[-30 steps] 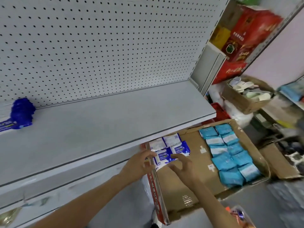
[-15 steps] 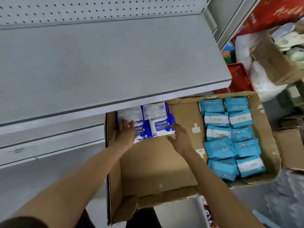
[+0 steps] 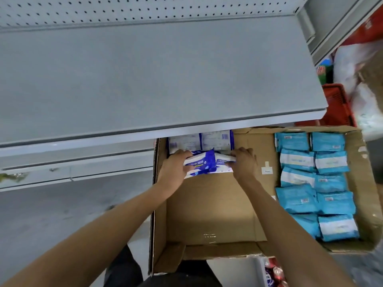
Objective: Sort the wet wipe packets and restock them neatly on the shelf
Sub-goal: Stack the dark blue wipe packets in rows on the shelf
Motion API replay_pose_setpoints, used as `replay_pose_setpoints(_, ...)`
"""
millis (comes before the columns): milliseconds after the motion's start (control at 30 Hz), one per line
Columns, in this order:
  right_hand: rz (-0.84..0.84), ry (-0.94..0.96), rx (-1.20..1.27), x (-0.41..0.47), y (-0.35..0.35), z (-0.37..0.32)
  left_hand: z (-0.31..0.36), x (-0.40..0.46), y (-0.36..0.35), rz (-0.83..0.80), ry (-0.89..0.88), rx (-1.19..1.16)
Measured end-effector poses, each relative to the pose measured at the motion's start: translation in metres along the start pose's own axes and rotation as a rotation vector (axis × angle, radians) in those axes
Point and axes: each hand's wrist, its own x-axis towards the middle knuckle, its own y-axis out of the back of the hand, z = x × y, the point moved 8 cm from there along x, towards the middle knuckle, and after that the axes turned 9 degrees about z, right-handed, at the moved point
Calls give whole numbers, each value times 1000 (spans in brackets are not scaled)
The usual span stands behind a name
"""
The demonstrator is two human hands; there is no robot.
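The blue packets [image 3: 204, 163], flat in the box [image 3: 209, 206] half a second ago, now tilt up off its floor — the left hand [image 3: 173, 169] and right hand [image 3: 244, 162] each grip an end. Lift has begun; the shelf [image 3: 157, 75] above awaits them.

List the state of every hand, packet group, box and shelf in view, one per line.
Left hand: grips dark blue and white wipe packets.
Right hand: grips the same packets' other end.
Pale white packets: lying flat in the box.
Light blue packets: two rows, untouched.
Brown cardboard box: open.
Grey metal shelf: bare.
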Motion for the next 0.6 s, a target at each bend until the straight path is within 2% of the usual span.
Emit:
replay_pose_setpoints(167, -5, -194, 403, -36, 49, -15, 17, -22, 55, -59, 58, -337)
replay_pose_setpoints(333, -39, -166, 765, -80, 115, -76, 14, -46, 130, -91, 114, -609)
replay_pose_setpoints(600, -13, -117, 945, -148, 185, -214, -57, -96, 301, 5, 111, -646)
